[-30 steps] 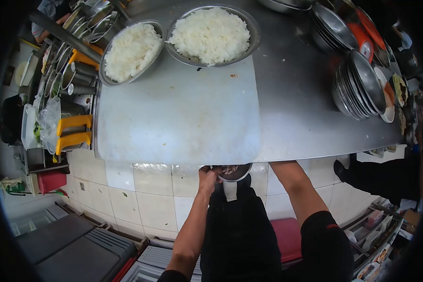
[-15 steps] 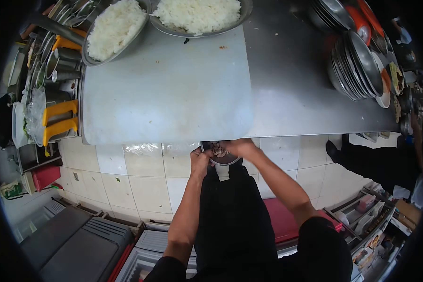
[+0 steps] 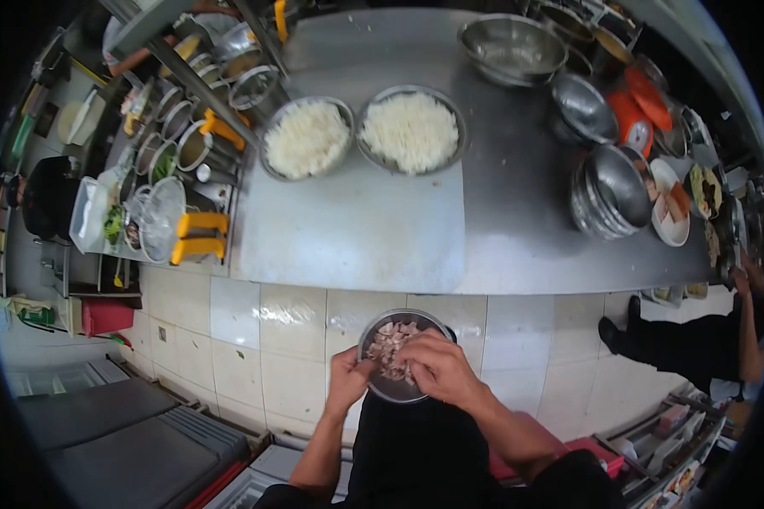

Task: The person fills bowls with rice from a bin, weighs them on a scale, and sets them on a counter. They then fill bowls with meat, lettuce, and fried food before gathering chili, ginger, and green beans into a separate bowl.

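Observation:
A small metal bowl [image 3: 384, 386] of chopped meat pieces [image 3: 390, 339] is held in front of my body, below the counter's front edge. My left hand [image 3: 348, 381] grips the bowl's left rim. My right hand [image 3: 440, 368] rests in the bowl with its fingers closed among the meat pieces. On the counter, two metal pans of white rice [image 3: 307, 138] [image 3: 412, 131] stand behind a white cutting board [image 3: 348, 229].
Stacked metal bowls [image 3: 607, 191] and plates of food [image 3: 671, 204] fill the counter's right side. A large empty metal bowl [image 3: 511, 47] stands at the back. Containers and yellow-handled tools [image 3: 197, 236] sit at left. Another person [image 3: 696, 339] stands at right. Tiled floor lies below.
The bowl has come away from the counter edge toward my body, and the view has pulled back. My right hand, first out of sight, reached the bowl and now digs into the meat.

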